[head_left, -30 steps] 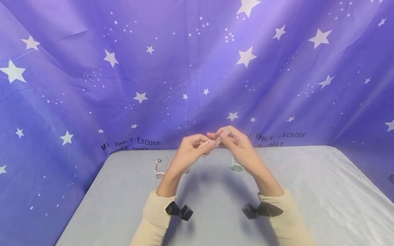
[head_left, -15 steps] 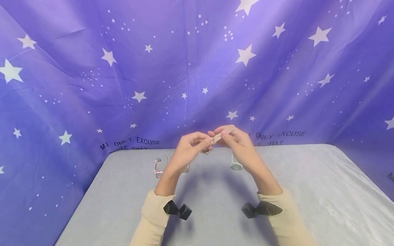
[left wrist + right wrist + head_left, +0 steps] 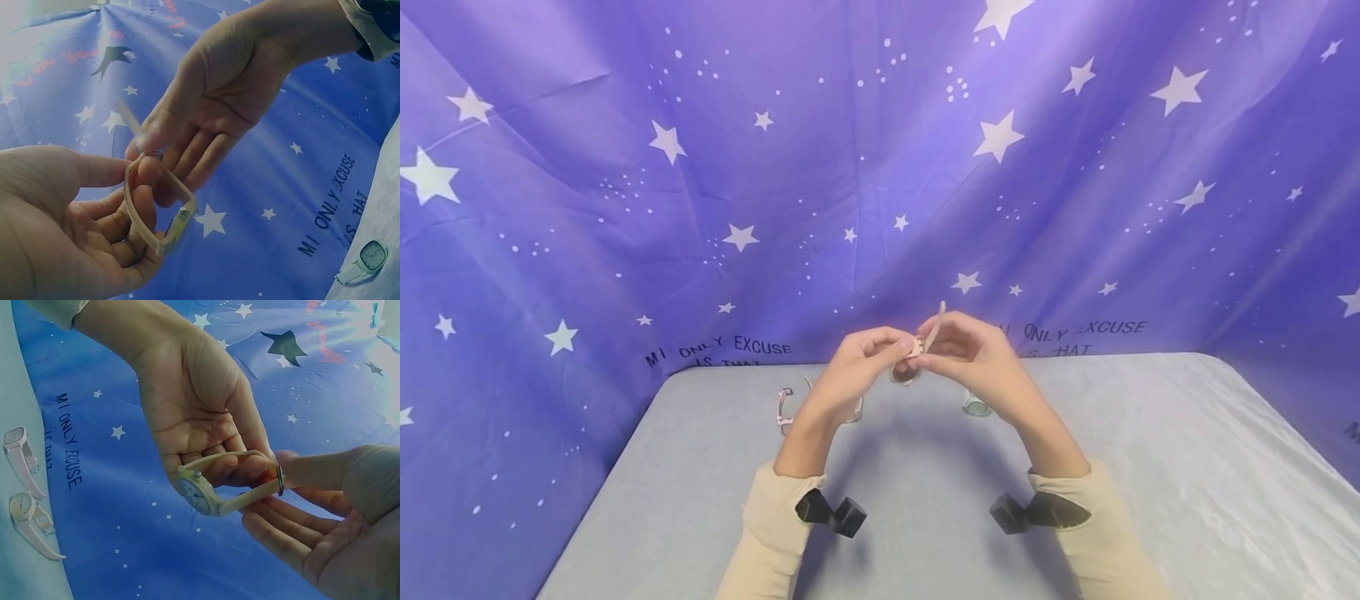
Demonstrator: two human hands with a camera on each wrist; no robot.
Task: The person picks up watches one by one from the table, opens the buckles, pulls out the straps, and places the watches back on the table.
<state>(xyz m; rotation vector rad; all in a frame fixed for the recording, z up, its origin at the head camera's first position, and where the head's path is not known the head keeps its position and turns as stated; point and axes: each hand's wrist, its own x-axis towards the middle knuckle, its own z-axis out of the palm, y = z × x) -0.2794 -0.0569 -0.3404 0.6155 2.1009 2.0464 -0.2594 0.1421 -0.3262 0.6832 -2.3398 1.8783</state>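
Observation:
A pale wristwatch point(image 3: 195, 495) hangs between my two hands, its strap bent into a loop around some fingers of the left hand. In the head view, my left hand point(image 3: 861, 367) pinches the strap between thumb and fingers near the metal buckle point(image 3: 280, 480). My right hand point(image 3: 985, 358) meets it from the other side, its thumb and fingertips pinching the strap at the buckle. The free strap end point(image 3: 937, 322) sticks upward past the fingertips. The watch case point(image 3: 177, 226) dangles at the bottom of the loop, and fingers partly cover the join.
Below the hands, a light green watch point(image 3: 976, 406) lies on the grey cloth-covered table point(image 3: 940, 533). A pink watch point(image 3: 17, 440) and a cream watch point(image 3: 22, 506) lie on the left side, partly behind the left forearm in the head view. A purple star-print curtain point(image 3: 865, 167) stands behind.
The strap end has swung from slanting right to nearly upright. My right thumb has slid off the strap end, down toward the buckle. The left hand has hardly moved.

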